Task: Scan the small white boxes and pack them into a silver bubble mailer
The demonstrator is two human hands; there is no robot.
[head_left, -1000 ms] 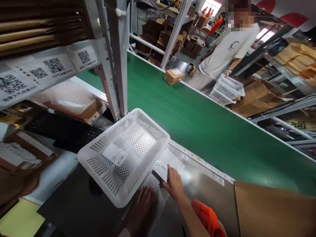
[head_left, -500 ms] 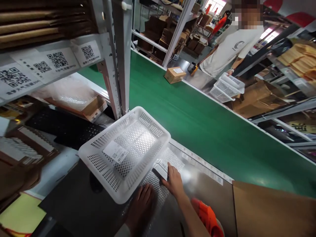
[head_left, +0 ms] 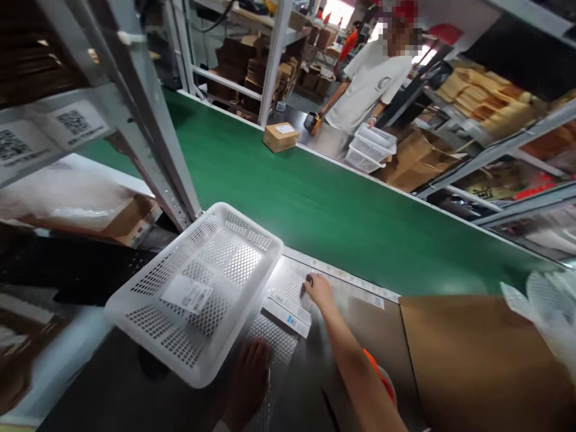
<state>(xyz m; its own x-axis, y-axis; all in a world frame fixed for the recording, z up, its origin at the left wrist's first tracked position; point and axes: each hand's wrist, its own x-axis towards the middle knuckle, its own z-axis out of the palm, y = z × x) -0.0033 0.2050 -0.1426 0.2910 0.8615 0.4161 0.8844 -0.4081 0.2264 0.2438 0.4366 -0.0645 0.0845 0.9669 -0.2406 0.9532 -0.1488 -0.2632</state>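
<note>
Basket (head_left: 198, 288), white and tilted, hangs over the steel worktop's (head_left: 342, 324) left part, beside the green belt (head_left: 342, 216). The left hand (head_left: 247, 375) grips its near rim, fingers closed. The right hand (head_left: 317, 290), fingers loosely open, rests near a small white box (head_left: 287, 313). A one-handed hold could slip, dropping the basket onto the box.

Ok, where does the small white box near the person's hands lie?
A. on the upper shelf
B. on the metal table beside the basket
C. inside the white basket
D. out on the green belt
B: the small white box lies flat on the metal table, just right of the white basket, short of the green belt.
</note>
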